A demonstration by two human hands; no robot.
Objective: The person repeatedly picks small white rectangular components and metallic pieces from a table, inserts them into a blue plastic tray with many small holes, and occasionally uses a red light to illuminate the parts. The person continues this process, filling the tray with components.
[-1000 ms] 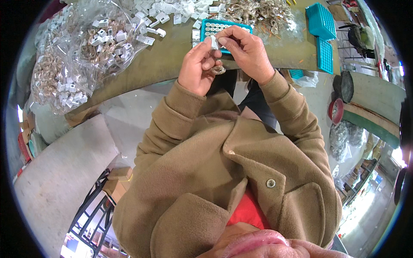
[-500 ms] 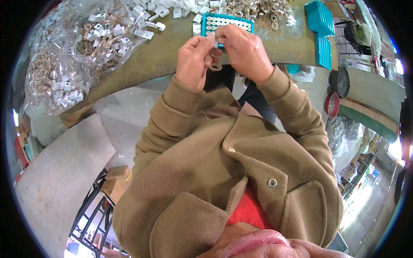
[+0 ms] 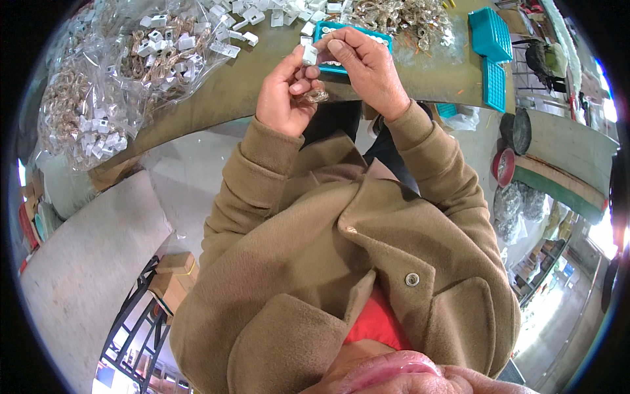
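A bench carries a bulging clear plastic bag and a turquoise tray. The right hand brings thumb and forefinger close (whether they pinch anything, I cannot tell). The left hand has its grip closed on a white plastic housing, beside the tray's left end, above a coiled cord. Likely light, stiff and smooth, the housing suits holding by its flat sides; its long axis points roughly away from the wearer.

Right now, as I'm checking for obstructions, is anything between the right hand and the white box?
Nothing visible. The left hand holds the white box, and the right hand is close beside it; whether they touch is unclear. The tray lies behind the right hand, not between.
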